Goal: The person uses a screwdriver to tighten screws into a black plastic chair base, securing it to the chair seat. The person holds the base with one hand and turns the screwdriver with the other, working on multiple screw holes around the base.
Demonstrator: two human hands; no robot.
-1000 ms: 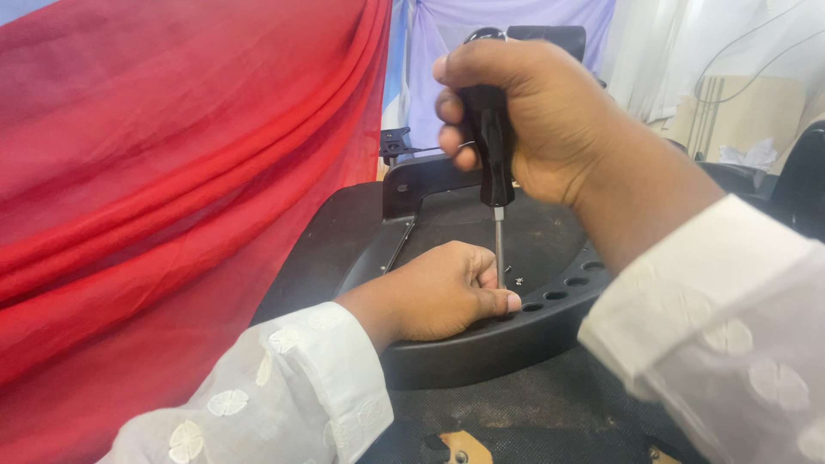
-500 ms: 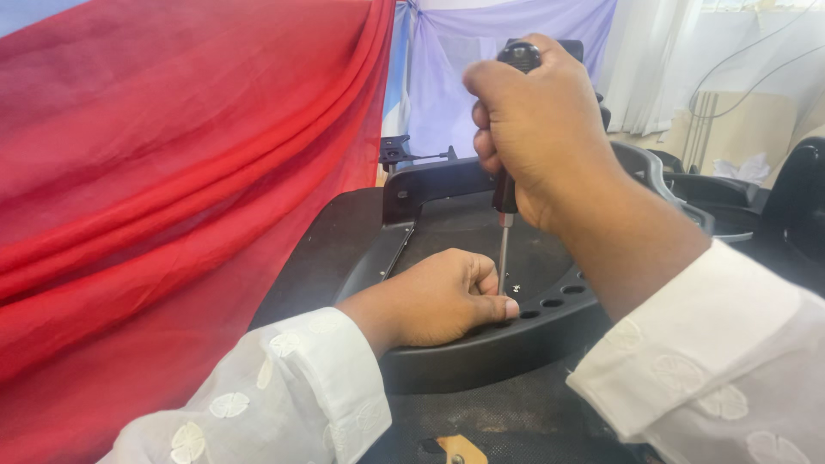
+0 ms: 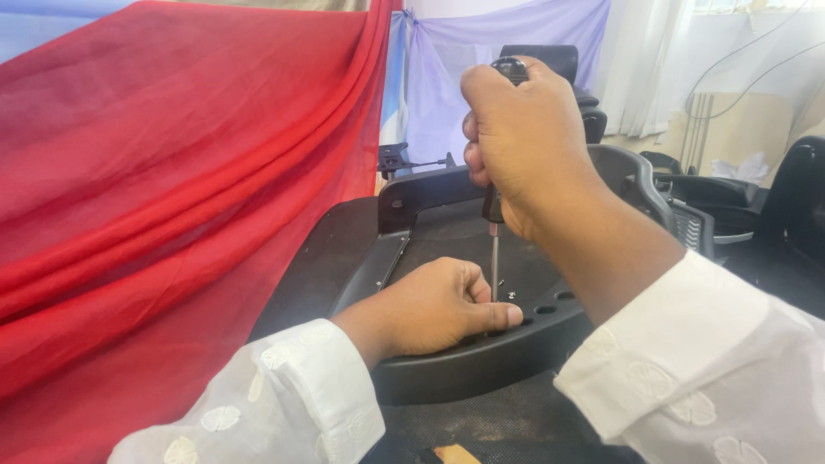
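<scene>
My right hand [image 3: 524, 142] is closed around the black handle of a screwdriver [image 3: 494, 258], held upright with its thin metal shaft pointing down. The tip meets a black plastic chair part [image 3: 464, 365] lying in front of me. My left hand [image 3: 434, 305] rests on that part's curved rim, with its fingers curled beside the lower end of the shaft. A small screw [image 3: 512, 295] lies loose just right of the tip. Both arms wear white sleeves with a pale flower pattern.
Red cloth [image 3: 163, 198] hangs along the whole left side. Pale purple cloth [image 3: 464, 69] hangs at the back. More black chair parts [image 3: 730, 198] stand to the right, and a small black bracket [image 3: 395, 159] sits behind the part.
My right hand has shifted a little higher and to the right with the screwdriver, turning around the handle. The left hand has stayed on the rim.
</scene>
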